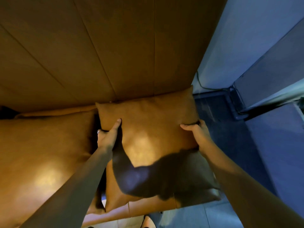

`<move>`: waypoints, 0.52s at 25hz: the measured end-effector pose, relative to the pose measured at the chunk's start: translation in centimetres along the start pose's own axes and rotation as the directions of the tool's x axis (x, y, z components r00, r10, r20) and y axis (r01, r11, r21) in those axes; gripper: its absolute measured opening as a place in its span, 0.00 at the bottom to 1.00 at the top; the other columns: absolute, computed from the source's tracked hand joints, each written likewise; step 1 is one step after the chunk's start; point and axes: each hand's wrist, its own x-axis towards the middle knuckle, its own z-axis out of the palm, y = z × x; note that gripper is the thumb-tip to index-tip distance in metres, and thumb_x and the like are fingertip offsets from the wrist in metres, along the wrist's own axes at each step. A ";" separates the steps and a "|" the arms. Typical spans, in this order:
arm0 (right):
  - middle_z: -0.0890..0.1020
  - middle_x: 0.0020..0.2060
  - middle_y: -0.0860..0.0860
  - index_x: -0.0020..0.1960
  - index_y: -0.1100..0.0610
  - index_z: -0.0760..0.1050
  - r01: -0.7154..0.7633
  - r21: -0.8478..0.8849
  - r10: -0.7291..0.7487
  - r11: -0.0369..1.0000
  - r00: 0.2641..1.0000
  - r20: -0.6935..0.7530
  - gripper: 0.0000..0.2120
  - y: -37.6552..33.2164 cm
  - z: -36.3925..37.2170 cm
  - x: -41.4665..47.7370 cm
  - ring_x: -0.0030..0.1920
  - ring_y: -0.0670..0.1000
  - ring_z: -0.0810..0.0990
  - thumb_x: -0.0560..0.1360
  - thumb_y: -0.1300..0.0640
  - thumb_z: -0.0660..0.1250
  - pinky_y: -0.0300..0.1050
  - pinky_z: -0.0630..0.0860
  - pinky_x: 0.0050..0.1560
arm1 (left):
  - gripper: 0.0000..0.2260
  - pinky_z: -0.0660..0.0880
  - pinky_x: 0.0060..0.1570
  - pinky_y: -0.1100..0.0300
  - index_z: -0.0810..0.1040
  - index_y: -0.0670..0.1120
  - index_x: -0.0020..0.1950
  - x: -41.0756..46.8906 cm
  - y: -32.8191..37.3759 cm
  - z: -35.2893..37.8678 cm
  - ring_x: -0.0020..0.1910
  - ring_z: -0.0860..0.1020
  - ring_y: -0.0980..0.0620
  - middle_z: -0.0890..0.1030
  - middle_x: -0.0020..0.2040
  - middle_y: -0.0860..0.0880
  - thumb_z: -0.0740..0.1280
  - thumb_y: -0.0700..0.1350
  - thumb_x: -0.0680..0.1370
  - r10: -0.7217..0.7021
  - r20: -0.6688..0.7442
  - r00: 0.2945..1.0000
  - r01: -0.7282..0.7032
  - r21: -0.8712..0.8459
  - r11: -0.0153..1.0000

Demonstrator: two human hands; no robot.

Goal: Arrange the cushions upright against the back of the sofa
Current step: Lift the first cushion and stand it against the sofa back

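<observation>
A tan leather cushion is held at the right end of the tan sofa, its far edge touching the foot of the panelled back. My left hand grips its left edge, thumb on top. My right hand grips its right edge. Under it lies a second tan cushion, mostly in shadow, flat on the seat. The wide seat cushion stretches to the left.
A pale blue wall and dark floor lie right of the sofa, with a thin cable along the wall's foot. A dark object sits at the far left edge. Light floor tiles show below.
</observation>
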 end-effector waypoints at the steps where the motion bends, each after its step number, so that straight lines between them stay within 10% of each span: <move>1: 0.75 0.66 0.55 0.75 0.54 0.64 0.016 0.028 -0.016 0.999 1.000 -0.004 0.40 -0.6 -0.3 -0.3 0.64 0.60 0.74 0.67 0.58 0.78 0.61 0.70 0.66 | 0.49 0.73 0.64 0.46 0.70 0.48 0.69 -0.4 0.8 0.2 0.62 0.77 0.44 0.78 0.63 0.48 0.75 0.70 0.54 0.050 -0.009 0.999 -0.050 -0.004 0.999; 13: 0.75 0.67 0.52 0.74 0.51 0.62 0.361 0.183 -0.383 0.914 0.918 0.099 0.46 -14.5 -3.2 -0.3 0.65 0.59 0.75 0.61 0.66 0.78 0.68 0.74 0.64 | 0.49 0.69 0.66 0.37 0.50 0.54 0.79 -4.3 15.6 0.2 0.66 0.72 0.47 0.72 0.69 0.51 0.75 0.63 0.67 0.412 0.255 0.875 -0.359 -0.230 0.905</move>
